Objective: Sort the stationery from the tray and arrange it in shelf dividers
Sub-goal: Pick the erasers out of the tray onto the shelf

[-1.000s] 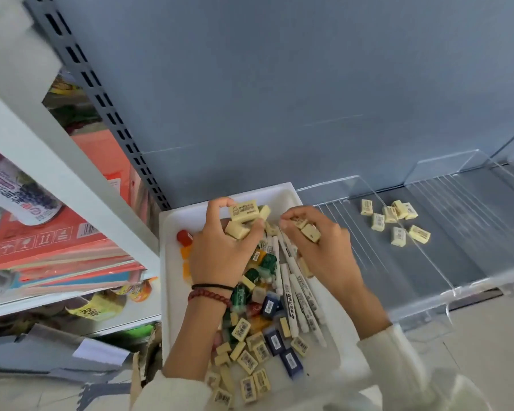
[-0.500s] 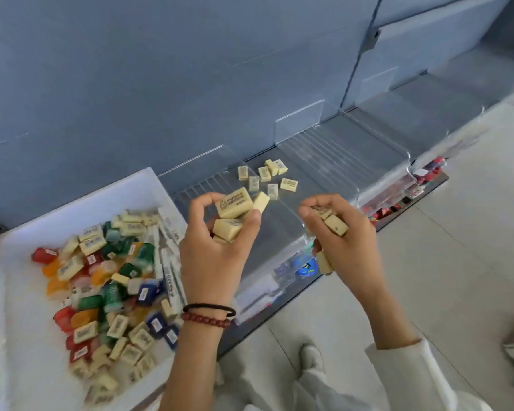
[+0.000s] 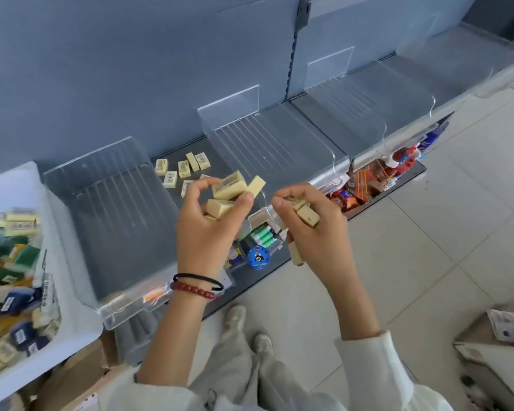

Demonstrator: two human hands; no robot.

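From the head view, the left hand (image 3: 208,235) is curled around a clutch of cream erasers (image 3: 229,188). Its thumb and forefinger pinch the top block, and another stands on end against the fingertips. The top block carries dark print, too blurred to read.

The right hand (image 3: 321,241), just beside it, is closed on its own eraser blocks (image 3: 307,216). One juts out past the knuckles, and a longer one pokes out below the palm. The printing on them cannot be read either.

Just beyond the left hand's fingers, loose erasers (image 3: 178,170) lie flat on the dark shelf. Several show white barcode stickers, but the digits are too small to make out. They lie between two clear shelf dividers, one (image 3: 107,203) to the left of the left hand and the other (image 3: 267,137) beyond both hands.

Well to the left of the left hand is the white tray (image 3: 80,330), heaped with mixed stationery (image 3: 9,277) in cream, green and navy. Its barcode labels are smeared by blur.

A black band (image 3: 196,277) and a red bead bracelet (image 3: 190,290) circle the left wrist. Under the hands, on the lower shelf, lie green markers (image 3: 263,232) and a blue round item (image 3: 258,258).
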